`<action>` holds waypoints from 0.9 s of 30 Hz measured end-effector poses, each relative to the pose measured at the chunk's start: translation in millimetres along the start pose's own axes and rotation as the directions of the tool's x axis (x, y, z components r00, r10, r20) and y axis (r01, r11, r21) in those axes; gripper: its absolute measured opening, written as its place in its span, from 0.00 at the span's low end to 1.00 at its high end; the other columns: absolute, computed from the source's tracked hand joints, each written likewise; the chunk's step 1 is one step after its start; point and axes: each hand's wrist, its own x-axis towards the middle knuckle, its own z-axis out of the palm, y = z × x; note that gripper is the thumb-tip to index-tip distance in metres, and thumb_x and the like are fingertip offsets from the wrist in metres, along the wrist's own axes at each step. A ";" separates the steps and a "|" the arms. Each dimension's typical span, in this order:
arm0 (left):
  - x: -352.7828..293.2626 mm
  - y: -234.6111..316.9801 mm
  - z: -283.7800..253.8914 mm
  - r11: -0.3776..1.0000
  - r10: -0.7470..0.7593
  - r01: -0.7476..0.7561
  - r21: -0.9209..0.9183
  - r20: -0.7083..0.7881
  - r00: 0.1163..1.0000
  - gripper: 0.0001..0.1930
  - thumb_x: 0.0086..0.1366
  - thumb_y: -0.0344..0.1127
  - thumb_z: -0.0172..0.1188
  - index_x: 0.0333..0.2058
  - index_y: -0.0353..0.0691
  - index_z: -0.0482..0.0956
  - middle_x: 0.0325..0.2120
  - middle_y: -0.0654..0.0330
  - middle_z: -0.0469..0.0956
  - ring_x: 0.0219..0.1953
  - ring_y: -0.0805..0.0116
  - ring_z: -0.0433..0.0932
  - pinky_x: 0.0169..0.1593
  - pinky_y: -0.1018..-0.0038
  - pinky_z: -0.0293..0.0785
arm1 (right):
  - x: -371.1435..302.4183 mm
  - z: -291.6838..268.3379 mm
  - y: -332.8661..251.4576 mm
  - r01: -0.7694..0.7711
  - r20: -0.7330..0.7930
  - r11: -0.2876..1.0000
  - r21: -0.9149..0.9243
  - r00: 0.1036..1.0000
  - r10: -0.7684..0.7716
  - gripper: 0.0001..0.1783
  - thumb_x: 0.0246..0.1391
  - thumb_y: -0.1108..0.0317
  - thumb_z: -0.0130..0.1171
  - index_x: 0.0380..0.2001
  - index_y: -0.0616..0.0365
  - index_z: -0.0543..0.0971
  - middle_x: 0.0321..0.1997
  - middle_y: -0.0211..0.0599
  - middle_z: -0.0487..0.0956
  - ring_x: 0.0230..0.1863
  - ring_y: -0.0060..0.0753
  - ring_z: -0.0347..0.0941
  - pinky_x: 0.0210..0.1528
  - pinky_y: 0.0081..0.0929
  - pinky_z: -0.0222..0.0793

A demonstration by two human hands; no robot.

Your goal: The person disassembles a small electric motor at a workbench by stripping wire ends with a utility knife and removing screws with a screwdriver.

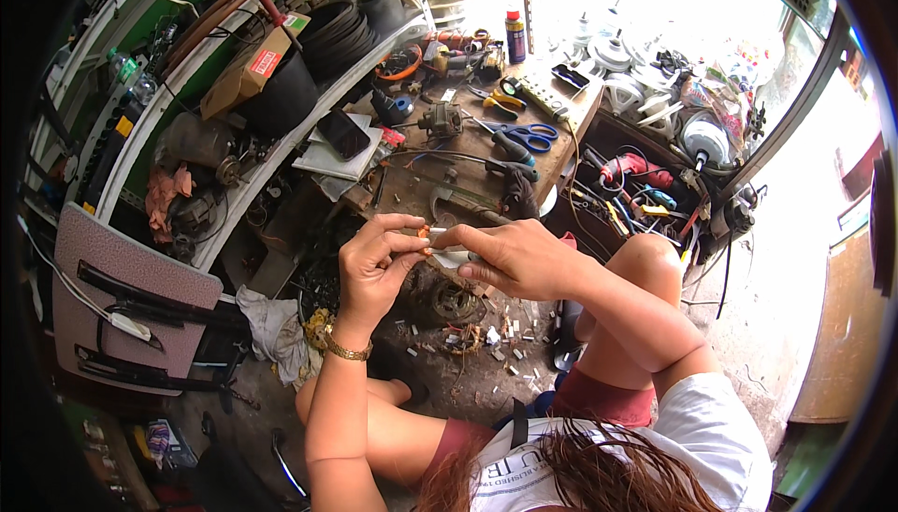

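My left hand (374, 264), with a gold wristwatch (347, 347) below it, pinches a small orange-brown piece (425, 233) between thumb and fingertips. Against that same piece press the fingers of my right hand (514, 255), which is closed; a pale bit shows by its fingertips, too small to name. Both hands meet in front of the workbench (402, 196). Beyond my right hand lie a dark glove or rag (519, 196) and a teal-tipped tool (512, 149). Under the hands, a round wire-wound metal part (456, 301) rests low down, partly covered by my fingers.
Blue-handled scissors (533, 136), a black phone (343, 133) and a power strip (543, 98) lie on the bench. Several small pale pieces (500, 355) litter the floor. A tool box (627, 194) stands at right, a chair (131, 278) at left.
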 end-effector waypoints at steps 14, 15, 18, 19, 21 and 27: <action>-1.1 -3.6 -4.3 0.998 0.003 0.001 -0.059 0.072 0.997 0.06 0.55 0.22 0.68 0.31 0.36 0.82 0.40 0.55 0.81 0.33 0.78 0.79 0.28 0.86 0.70 | -2.5 -1.2 -3.2 0.011 0.046 1.000 -0.015 0.999 -0.010 0.19 0.63 0.53 0.52 0.52 0.48 0.68 0.24 0.46 0.77 0.30 0.55 0.75 0.28 0.50 0.65; -0.2 -2.0 -2.7 0.997 -0.010 0.017 -0.075 0.091 0.996 0.06 0.55 0.22 0.68 0.31 0.37 0.82 0.40 0.55 0.81 0.32 0.78 0.79 0.28 0.86 0.69 | -2.8 0.7 -1.9 0.033 0.019 0.999 -0.020 0.999 -0.033 0.18 0.64 0.53 0.52 0.52 0.49 0.69 0.25 0.46 0.77 0.30 0.55 0.75 0.28 0.50 0.65; -1.4 -4.2 -2.2 0.994 -0.058 0.067 -0.081 0.116 0.992 0.05 0.55 0.23 0.68 0.31 0.37 0.82 0.42 0.55 0.81 0.31 0.80 0.78 0.26 0.86 0.67 | -2.3 5.2 1.7 0.059 -0.022 0.998 0.003 0.998 -0.058 0.17 0.64 0.54 0.52 0.51 0.50 0.69 0.27 0.46 0.78 0.30 0.55 0.76 0.29 0.49 0.66; -2.4 -5.3 -2.9 0.994 -0.076 0.085 -0.074 0.116 0.990 0.05 0.55 0.23 0.68 0.31 0.37 0.82 0.42 0.55 0.81 0.30 0.80 0.77 0.26 0.86 0.67 | -1.1 3.0 1.4 0.038 -0.007 0.999 0.038 0.999 -0.038 0.17 0.64 0.55 0.52 0.51 0.50 0.70 0.28 0.46 0.78 0.31 0.54 0.76 0.29 0.48 0.66; -1.5 -5.0 -0.1 0.997 -0.050 0.053 -0.057 0.058 0.997 0.06 0.55 0.23 0.68 0.31 0.36 0.81 0.43 0.55 0.81 0.30 0.80 0.77 0.26 0.86 0.66 | 0.2 2.7 2.2 -0.026 0.004 0.972 0.232 1.000 0.026 0.17 0.65 0.56 0.51 0.52 0.52 0.69 0.29 0.47 0.78 0.33 0.54 0.77 0.31 0.46 0.67; 0.1 -1.0 0.9 1.000 -0.016 0.016 0.001 0.020 1.000 0.07 0.54 0.22 0.68 0.30 0.36 0.78 0.44 0.54 0.81 0.31 0.79 0.79 0.23 0.87 0.65 | 0.5 2.7 3.0 -0.231 0.074 0.818 0.527 0.971 0.227 0.20 0.66 0.60 0.47 0.57 0.55 0.65 0.36 0.53 0.78 0.42 0.57 0.77 0.42 0.45 0.69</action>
